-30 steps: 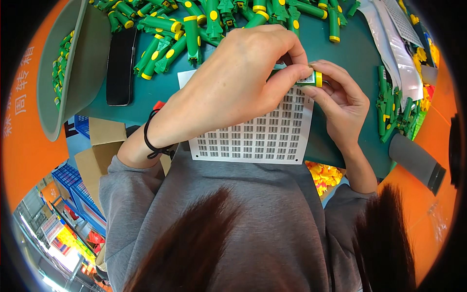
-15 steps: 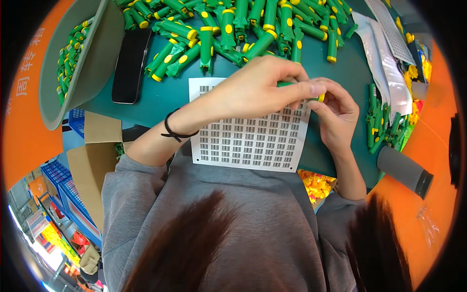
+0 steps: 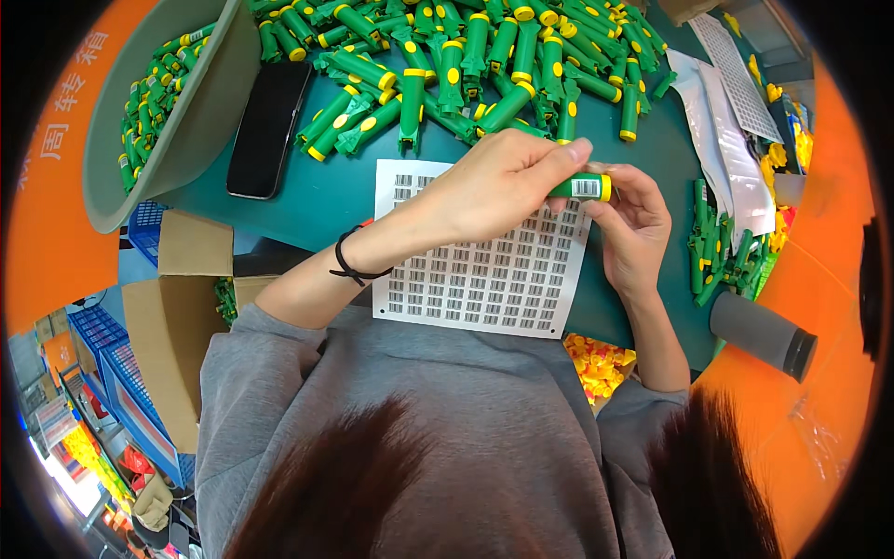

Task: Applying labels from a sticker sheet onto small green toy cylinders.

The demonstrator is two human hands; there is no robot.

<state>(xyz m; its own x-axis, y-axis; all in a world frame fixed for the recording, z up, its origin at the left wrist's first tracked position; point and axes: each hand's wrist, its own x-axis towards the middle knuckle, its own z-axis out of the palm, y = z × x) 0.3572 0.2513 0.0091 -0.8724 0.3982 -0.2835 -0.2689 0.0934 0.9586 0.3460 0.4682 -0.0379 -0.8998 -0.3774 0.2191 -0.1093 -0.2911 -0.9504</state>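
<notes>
A small green plastic tube with a yellow end (image 3: 566, 189) lies sideways between my hands, and a barcode sticker (image 3: 587, 187) shows on its side. My left hand (image 3: 507, 184) is closed round its left part, the thumb along the top. The fingers of my right hand (image 3: 639, 219) pinch the yellow end. Below them lies a white sheet of barcode stickers (image 3: 475, 289), partly covered by my left forearm. Beyond my hands is a heap of similar green tubes (image 3: 453, 70) with yellow ends.
A grey-green tub (image 3: 168, 177) with more tubes stands at the left, beside a black phone (image 3: 265, 130). On the right are white plastic bags (image 3: 722, 140), several green tubes (image 3: 712, 247) and a grey cylinder (image 3: 759, 331). A cardboard box (image 3: 163, 326) stands at lower left.
The tube has turned or come into view between my fingers, so its barcode sticker now shows. My left thumb has shifted up, off the tube's front. The whole view has shifted slightly.
</notes>
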